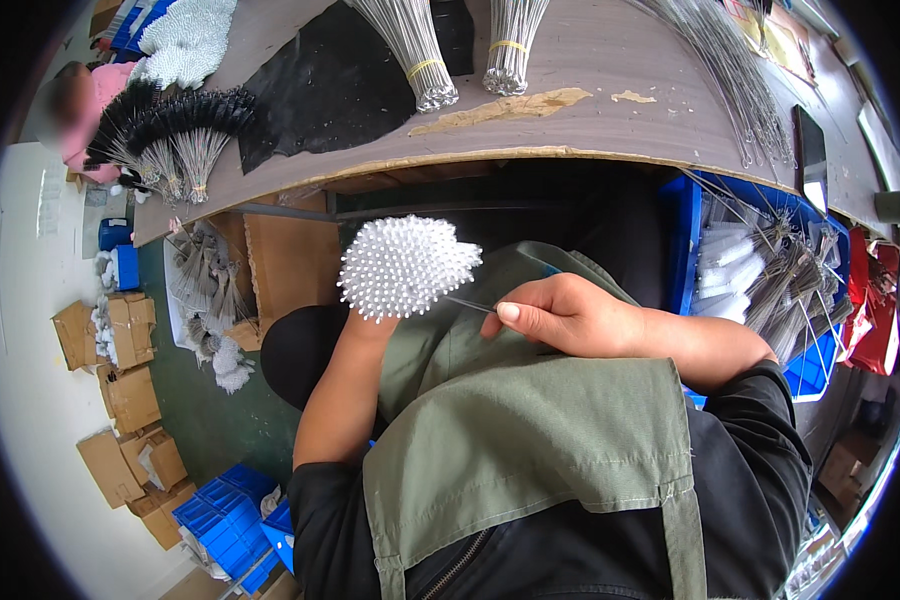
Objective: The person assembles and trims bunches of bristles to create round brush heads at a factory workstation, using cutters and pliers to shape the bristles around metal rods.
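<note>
In front of my lap stands a dense bundle of thin white brushes (405,268), their many pale tips turned up toward me. My left hand (372,328) is closed round it from below; the bundle covers nearly all of its fingers. Just right of the bundle, my right hand (560,315) pinches a thin metal wire (470,303) between thumb and forefinger. The wire's other end reaches the bundle's lower right side; whether it belongs to one of the brushes I cannot tell.
Beyond my hands runs a worn table edge (530,153), with wire bundles (510,60) and black brushes (185,135) on top. A blue bin (682,245) of brushes and wires stands close at my right. Cardboard boxes (130,400) and blue crates (230,520) are at left. A person in pink (105,100) is far left.
</note>
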Available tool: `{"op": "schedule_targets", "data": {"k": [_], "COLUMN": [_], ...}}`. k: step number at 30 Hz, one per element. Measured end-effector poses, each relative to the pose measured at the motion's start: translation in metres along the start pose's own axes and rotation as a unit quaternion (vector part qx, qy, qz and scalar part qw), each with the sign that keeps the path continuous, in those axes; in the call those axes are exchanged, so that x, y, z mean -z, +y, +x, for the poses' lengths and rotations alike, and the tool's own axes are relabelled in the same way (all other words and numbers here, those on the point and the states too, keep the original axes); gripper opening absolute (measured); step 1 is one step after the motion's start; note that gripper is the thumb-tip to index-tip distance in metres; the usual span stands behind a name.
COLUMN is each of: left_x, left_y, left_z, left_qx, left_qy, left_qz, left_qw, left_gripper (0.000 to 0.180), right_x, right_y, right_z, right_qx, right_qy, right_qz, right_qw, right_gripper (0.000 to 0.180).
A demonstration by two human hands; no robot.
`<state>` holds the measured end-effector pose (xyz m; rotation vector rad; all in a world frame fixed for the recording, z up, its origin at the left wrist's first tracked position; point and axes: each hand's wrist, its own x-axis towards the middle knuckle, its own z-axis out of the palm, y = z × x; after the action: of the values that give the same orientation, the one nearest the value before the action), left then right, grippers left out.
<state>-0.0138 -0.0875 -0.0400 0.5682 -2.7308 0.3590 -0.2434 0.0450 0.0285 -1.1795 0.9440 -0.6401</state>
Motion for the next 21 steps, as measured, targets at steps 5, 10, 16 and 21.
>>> {"op": "schedule_targets", "data": {"k": [5,10,16,21], "left_x": [0.016,0.016,0.022,0.014], "left_y": [0.006,0.005,0.009,0.007], "left_z": [0.014,0.008,0.006,0.001], "left_qx": [0.012,-0.001,0.024,0.025], "left_qy": [0.023,0.033,0.005,0.04], "left_qz": [-0.035,-0.021,-0.085,-0.101], "left_qw": [0.999,0.999,0.996,0.994], "left_gripper": [0.027,0.022,0.024,0.024], "right_x": [-0.004,-0.006,-0.005,-0.005], "right_y": [0.006,0.007,0.007,0.006], "right_z": [0.006,0.009,0.009,0.009], "right_qx": [0.049,0.051,0.069,0.073], "right_qy": [0.032,0.029,0.033,0.034], "right_qz": [-0.021,-0.008,-0.011,-0.017], "right_qw": [0.998,0.998,0.997,0.997], "right_gripper": [0.043,0.041,0.04,0.039]}}
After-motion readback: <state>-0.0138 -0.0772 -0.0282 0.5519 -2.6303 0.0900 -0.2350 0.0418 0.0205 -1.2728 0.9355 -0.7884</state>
